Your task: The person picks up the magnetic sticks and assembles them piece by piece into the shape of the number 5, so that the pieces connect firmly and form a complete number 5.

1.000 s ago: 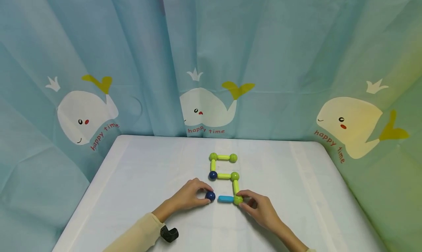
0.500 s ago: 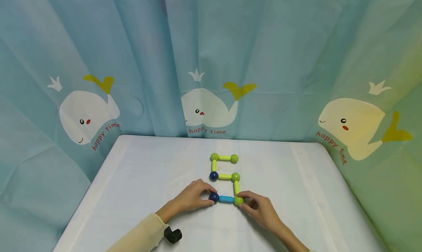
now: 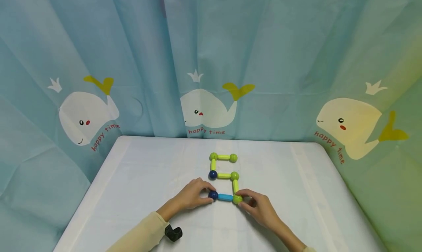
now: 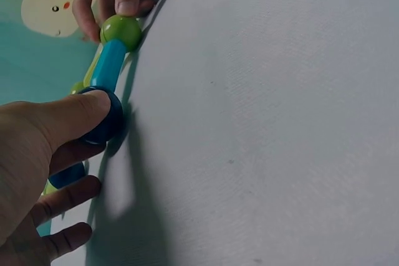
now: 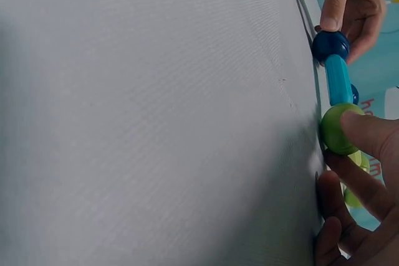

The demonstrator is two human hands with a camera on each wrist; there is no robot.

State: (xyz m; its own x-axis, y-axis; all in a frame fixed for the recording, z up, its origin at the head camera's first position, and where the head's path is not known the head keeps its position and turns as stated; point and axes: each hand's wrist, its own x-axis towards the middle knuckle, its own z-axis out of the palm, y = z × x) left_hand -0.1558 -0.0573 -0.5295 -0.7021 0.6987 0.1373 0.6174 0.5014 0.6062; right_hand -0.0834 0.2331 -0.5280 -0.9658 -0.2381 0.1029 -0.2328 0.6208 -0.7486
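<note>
Between thumb and fingers my left hand (image 3: 194,195) pinches a dark blue ball (image 3: 213,195). A light blue stick (image 3: 225,197) runs from that ball to a green ball (image 3: 237,199), which my right hand (image 3: 258,207) pinches from the right. Both wrist views show the blue stick (image 4: 108,65) touching a ball at each end. From the held green ball (image 5: 340,130) a yellow-green stick (image 3: 235,186) leads back to another green ball (image 3: 234,175). Further yellow-green sticks, a second dark blue ball (image 3: 213,174) and green balls (image 3: 213,156) continue the angular chain, flat on the table.
The white table (image 3: 158,160) carries the chain near its middle. A small black device (image 3: 173,233) sits by the left sleeve (image 3: 141,233). Behind the table hangs a light blue curtain (image 3: 280,61) printed with whales.
My left hand has moved right with the dark blue ball, which has closed the gap and now touches the blue stick's left end. My right hand stays on the green ball.
</note>
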